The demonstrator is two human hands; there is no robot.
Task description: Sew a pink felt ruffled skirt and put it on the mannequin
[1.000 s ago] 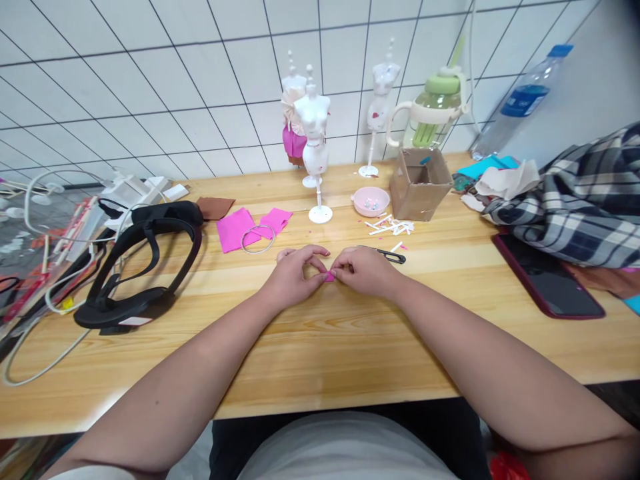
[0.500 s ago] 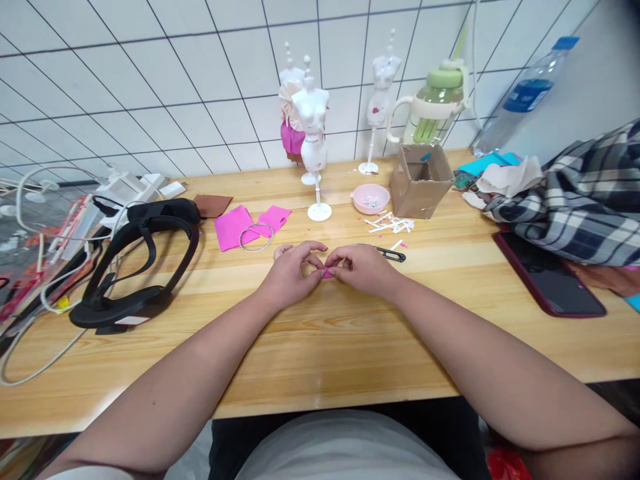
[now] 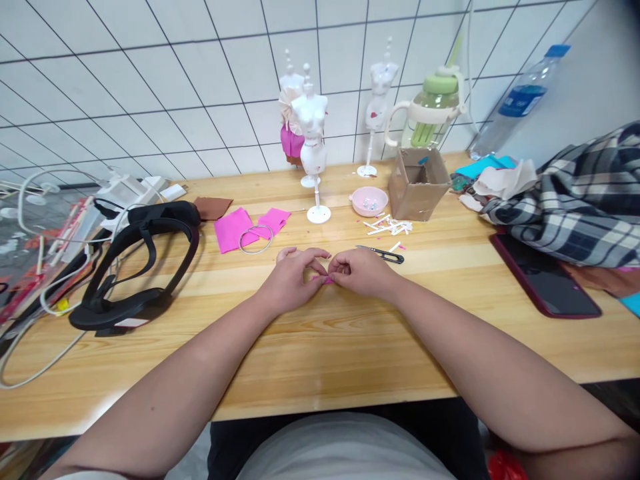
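Between my fingertips is a small piece of pink fabric (image 3: 327,280), mostly hidden by the fingers. My left hand (image 3: 295,281) pinches it from the left, thumb and index finger nearly meeting. From the right, my right hand (image 3: 361,270) pinches the same piece, fingers curled. Black thread snips (image 3: 385,254) lie just beyond my right hand. Two larger pink fabric pieces (image 3: 233,230) lie to the left with a thin metal ring (image 3: 256,240) over them. A bare white mini dress form (image 3: 313,143) stands straight ahead.
Behind stand a dressed form (image 3: 291,137) and another form (image 3: 377,100). A pink bowl (image 3: 369,202) of small beads sits by a cardboard box (image 3: 420,183) and white strips (image 3: 393,225). A black headset (image 3: 145,267) is left; a phone (image 3: 545,277) and plaid cloth (image 3: 590,193) are right.
My hands have shifted slightly while pinching the pink piece, and my right hand now uncovers more of the thread snips. The whole view has tilted a little.
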